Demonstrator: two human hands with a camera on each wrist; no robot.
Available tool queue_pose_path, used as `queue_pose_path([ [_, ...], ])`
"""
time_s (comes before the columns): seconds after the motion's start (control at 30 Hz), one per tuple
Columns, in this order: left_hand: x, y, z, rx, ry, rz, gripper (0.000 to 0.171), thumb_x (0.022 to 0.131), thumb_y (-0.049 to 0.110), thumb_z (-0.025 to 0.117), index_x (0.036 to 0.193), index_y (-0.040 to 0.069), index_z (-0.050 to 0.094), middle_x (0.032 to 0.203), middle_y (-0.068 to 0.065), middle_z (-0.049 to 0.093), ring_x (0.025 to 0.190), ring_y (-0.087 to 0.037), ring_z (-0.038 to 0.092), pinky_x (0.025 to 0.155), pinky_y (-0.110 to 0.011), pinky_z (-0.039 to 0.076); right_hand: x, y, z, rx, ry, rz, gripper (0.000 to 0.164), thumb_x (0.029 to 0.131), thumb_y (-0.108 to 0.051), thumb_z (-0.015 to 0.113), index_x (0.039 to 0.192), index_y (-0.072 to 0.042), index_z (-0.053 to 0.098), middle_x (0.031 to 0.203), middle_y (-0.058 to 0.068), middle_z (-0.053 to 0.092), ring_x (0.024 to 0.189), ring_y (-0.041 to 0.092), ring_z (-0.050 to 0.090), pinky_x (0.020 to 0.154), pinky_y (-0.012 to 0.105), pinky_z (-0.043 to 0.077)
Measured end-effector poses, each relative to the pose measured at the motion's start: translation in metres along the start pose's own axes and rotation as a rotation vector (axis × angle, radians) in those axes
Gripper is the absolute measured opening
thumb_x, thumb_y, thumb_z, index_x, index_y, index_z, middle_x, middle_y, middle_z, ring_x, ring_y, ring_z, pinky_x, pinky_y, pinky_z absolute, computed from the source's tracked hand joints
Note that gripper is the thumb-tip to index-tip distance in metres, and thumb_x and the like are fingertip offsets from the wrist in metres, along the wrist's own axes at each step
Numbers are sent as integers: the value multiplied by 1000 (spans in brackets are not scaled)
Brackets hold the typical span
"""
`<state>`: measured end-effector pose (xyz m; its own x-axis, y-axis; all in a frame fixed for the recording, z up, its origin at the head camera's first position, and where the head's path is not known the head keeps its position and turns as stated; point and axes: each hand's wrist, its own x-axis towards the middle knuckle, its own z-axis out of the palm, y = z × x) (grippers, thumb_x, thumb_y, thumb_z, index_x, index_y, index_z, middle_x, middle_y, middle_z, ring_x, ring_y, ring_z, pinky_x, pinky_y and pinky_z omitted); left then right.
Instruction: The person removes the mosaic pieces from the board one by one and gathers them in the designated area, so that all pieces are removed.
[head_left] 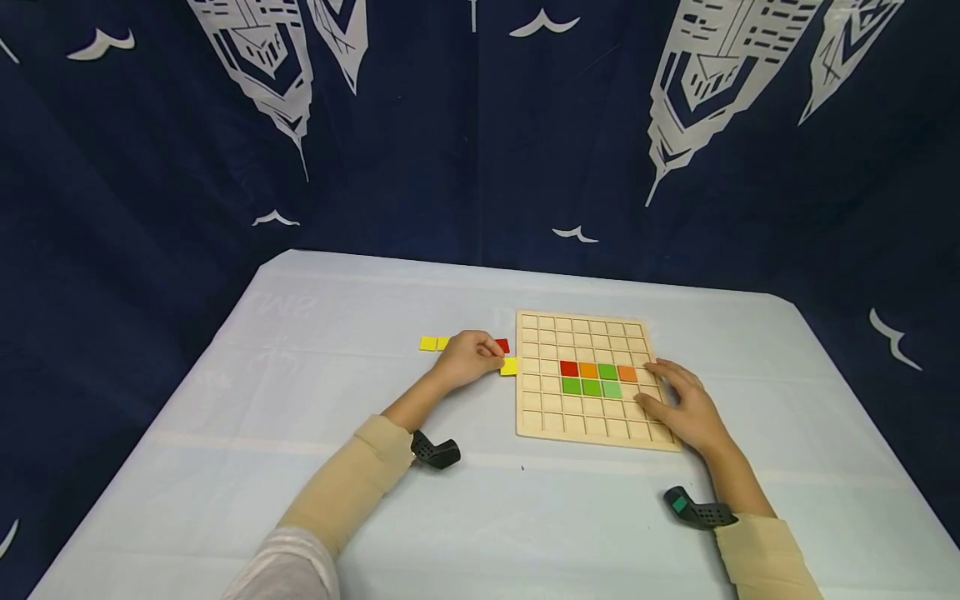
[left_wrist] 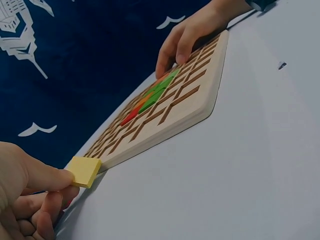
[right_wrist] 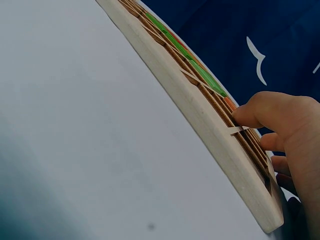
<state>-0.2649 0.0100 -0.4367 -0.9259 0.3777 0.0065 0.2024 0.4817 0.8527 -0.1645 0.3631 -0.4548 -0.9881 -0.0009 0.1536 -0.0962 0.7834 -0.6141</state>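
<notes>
Between thumb and forefinger, my left hand (head_left: 471, 357) pinches a yellow square tile (left_wrist: 86, 171), at the left edge of a wooden grid board (head_left: 540, 425). My right hand (head_left: 688, 408) rests on the board's right side with thumb and fingers spread. In the right wrist view its thumb (right_wrist: 247, 114) touches the board beside an orange tile (right_wrist: 230, 103). Two short rows of tiles sit in the grid: a red tile (head_left: 569, 368), orange and green ones above, and green tiles (head_left: 592, 387) below.
Left of the board, a loose red tile (head_left: 503, 345) and yellow tiles (head_left: 428, 343) lie on the white tabletop (head_left: 262, 400), partly hidden by the left hand. A dark blue patterned cloth (head_left: 480, 167) hangs behind the table. Black devices (head_left: 437, 452) are on both wrists.
</notes>
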Motion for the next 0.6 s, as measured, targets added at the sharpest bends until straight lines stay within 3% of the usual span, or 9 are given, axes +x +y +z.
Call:
queue_pose_path([
  [0.37, -1, 2, 0, 68, 30, 20, 4, 86, 8, 73, 86, 6, 69, 76, 0, 65, 73, -12, 59, 67, -24, 47, 0, -3, -1, -4, -11, 8, 64, 90, -34, 68, 139, 2, 48, 149, 26, 33, 138, 49, 23, 104, 69, 20],
  [0.6, -1, 4, 4, 164, 64, 54, 4, 87, 9, 72, 86, 6, 69, 75, 1, 64, 72, -12, 59, 65, -24, 48, -1, -5, -2, -8, -9, 8, 63, 89, -33, 68, 139, 1, 49, 149, 26, 34, 137, 49, 23, 104, 68, 21],
])
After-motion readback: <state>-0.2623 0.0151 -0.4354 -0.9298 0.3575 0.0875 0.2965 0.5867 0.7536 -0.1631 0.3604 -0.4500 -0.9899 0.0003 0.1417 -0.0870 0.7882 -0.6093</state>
